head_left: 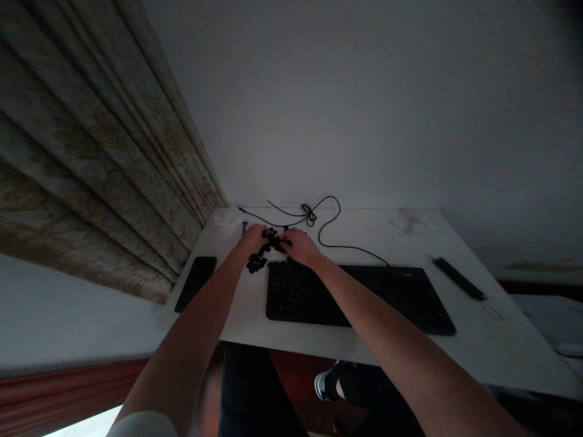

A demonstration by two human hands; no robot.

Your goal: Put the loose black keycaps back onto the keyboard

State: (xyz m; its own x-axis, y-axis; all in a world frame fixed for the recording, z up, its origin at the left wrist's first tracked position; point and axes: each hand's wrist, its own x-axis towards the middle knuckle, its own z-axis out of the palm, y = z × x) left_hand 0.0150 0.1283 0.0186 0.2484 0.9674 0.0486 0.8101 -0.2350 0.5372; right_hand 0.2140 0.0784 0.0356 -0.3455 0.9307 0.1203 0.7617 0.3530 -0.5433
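A heap of small black keycaps (pixel 273 241) lies on the white desk (pixel 496 340), with a smaller cluster (pixel 256 262) just in front of it. My left hand (pixel 252 240) rests at the heap's left side, and my right hand (pixel 300 247) presses in from the right. Both sets of fingertips touch the keycaps, but the dim light hides any grip. Just in front of my right hand lies a black keyboard (pixel 359 297) with rows of dark keys.
A black phone (pixel 195 283) lies left of my left forearm, and a black remote-like bar (pixel 458 278) lies at the right. A looped black cable (pixel 314 218) runs behind the keyboard. A draped curtain (pixel 104 164) hangs at the left, with a wall behind the desk.
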